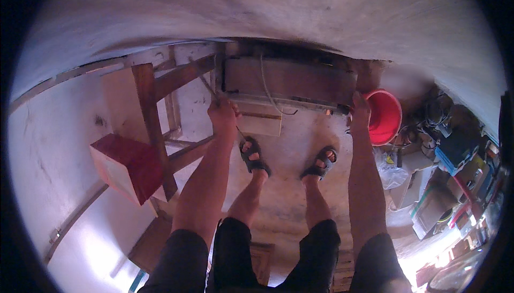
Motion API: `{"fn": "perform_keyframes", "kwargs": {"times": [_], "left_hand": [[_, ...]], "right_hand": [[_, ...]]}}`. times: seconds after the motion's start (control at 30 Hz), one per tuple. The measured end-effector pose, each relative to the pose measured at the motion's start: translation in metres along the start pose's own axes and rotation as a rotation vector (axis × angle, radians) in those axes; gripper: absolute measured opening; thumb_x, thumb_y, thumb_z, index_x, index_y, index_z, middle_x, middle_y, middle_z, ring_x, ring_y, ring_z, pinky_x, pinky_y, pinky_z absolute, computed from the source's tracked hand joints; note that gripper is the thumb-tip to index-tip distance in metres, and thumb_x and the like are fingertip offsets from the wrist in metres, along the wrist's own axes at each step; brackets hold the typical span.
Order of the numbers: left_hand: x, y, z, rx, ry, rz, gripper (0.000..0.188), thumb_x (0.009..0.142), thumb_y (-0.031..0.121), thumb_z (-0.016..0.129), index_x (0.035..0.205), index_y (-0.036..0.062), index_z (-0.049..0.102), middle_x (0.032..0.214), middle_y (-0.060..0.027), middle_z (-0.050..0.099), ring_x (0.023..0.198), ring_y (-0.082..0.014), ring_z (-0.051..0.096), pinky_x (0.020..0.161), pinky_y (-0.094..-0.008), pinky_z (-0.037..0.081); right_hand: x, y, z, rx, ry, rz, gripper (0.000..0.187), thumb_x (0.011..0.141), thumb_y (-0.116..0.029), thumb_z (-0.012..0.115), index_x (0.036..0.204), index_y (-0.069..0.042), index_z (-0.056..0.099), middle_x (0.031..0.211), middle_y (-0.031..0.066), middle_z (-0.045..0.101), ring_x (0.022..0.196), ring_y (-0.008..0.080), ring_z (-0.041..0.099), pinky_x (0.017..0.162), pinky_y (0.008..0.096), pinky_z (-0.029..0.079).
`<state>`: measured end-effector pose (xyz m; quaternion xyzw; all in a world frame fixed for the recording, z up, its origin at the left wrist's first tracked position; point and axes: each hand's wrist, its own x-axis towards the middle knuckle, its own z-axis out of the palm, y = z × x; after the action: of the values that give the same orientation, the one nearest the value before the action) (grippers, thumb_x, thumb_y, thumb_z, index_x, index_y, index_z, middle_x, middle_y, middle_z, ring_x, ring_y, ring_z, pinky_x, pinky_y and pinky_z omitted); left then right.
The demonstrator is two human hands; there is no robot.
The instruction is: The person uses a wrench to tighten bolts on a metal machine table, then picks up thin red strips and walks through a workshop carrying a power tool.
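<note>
A long, dark, box-shaped unit [289, 79] lies crosswise in front of me against the pale wall, and a thin pale cable [266, 81] hangs down over it. My left hand [222, 115] is closed beside its left end, around a thin rod [242, 134] that sticks out above and below the fist. What kind of rod it is I cannot make out. At the unit's right end my right hand [360, 113] has its fingers bent against the corner, gripping it. The fingertips are partly hidden there.
A red bucket [384, 117] stands just right of my right hand. Left of me is a wooden frame [184, 76] with a red box [134, 167]. Tools, cables and a clear plastic bag [391, 170] crowd the right side. A light board [257, 119] lies under the unit.
</note>
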<state>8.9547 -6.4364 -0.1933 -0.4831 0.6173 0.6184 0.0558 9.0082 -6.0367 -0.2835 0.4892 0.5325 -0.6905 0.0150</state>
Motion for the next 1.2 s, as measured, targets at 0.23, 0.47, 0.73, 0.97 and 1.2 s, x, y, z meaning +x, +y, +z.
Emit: {"fn": "perform_keyframes", "kwargs": {"times": [0.23, 0.47, 0.73, 0.97, 1.2], "left_hand": [[0.136, -0.031, -0.039, 0.454, 0.123, 0.453, 0.021, 0.100, 0.020, 0.057, 0.104, 0.0036, 0.069, 0.087, -0.0085, 0.065, 0.079, -0.0214, 0.064, 0.073, -0.0372, 0.052], [0.123, 0.018, 0.001, 0.202, -0.044, -0.055, 0.044, 0.101, 0.040, 0.062, 0.134, 0.0104, 0.060, 0.124, -0.0033, 0.060, 0.115, -0.0224, 0.052, 0.100, -0.0496, 0.041], [0.144, 0.001, -0.009, 0.319, -0.010, 0.014, 0.058, 0.102, 0.043, 0.062, 0.140, 0.0001, 0.057, 0.120, -0.0058, 0.064, 0.108, -0.0202, 0.053, 0.098, -0.0385, 0.040], [0.143, -0.012, -0.012, 0.415, -0.126, 0.195, 0.053, 0.101, 0.043, 0.064, 0.123, -0.0049, 0.067, 0.106, -0.0098, 0.069, 0.096, -0.0222, 0.058, 0.092, -0.0365, 0.045], [0.111, -0.022, -0.017, 0.587, -0.111, 0.231, 0.059, 0.100, 0.043, 0.063, 0.123, -0.0110, 0.065, 0.118, -0.0210, 0.070, 0.110, -0.0307, 0.062, 0.098, -0.0390, 0.045]], "right_hand": [[0.023, 0.008, 0.035, 0.088, -0.364, 0.011, 0.048, 0.092, -0.030, 0.074, 0.133, -0.008, 0.062, 0.114, 0.0014, 0.068, 0.108, 0.0178, 0.063, 0.097, 0.0363, 0.050], [-0.011, -0.033, 0.037, 0.126, -0.481, 0.137, 0.045, 0.089, -0.028, 0.074, 0.128, -0.007, 0.065, 0.112, 0.0019, 0.069, 0.105, 0.0184, 0.065, 0.095, 0.0350, 0.051], [-0.053, 0.041, 0.003, 0.146, -0.201, 0.119, 0.051, 0.087, -0.027, 0.074, 0.131, -0.006, 0.062, 0.113, 0.0052, 0.070, 0.104, 0.0238, 0.066, 0.091, 0.0410, 0.054], [-0.173, 0.124, -0.014, 0.527, 0.005, 0.290, 0.064, 0.083, -0.027, 0.073, 0.141, -0.009, 0.053, 0.128, 0.0090, 0.065, 0.116, 0.0312, 0.063, 0.094, 0.0471, 0.055], [-0.178, 0.155, -0.046, 0.788, -0.225, 0.329, 0.069, 0.087, -0.046, 0.069, 0.143, -0.009, 0.053, 0.136, 0.0111, 0.062, 0.124, 0.0342, 0.059, 0.102, 0.0515, 0.052]]}}
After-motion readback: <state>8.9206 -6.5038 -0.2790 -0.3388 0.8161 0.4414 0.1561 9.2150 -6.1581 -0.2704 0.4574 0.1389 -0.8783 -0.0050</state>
